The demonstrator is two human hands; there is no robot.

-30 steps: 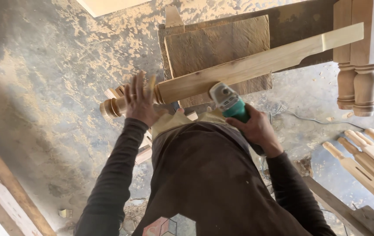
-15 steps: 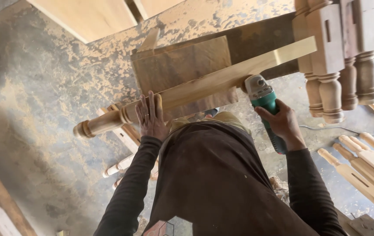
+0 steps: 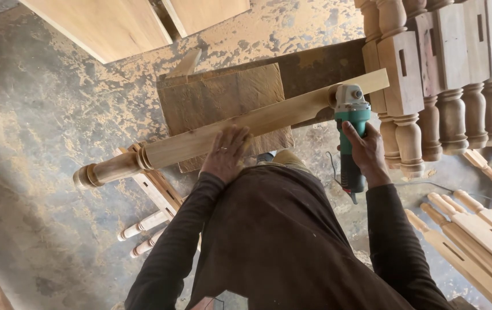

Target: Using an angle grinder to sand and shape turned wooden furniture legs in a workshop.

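Shifted rightward along the turned wooden leg [image 3: 228, 135]: green angle grinder [image 3: 350, 135], gripped by right hand [image 3: 366, 152]; left hand [image 3: 226, 154] lies open, flat, steadying the leg.

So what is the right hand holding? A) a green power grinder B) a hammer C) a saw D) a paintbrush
A: the right hand grips a green power grinder with its head against the long wooden leg, while the left hand lies flat on that leg.
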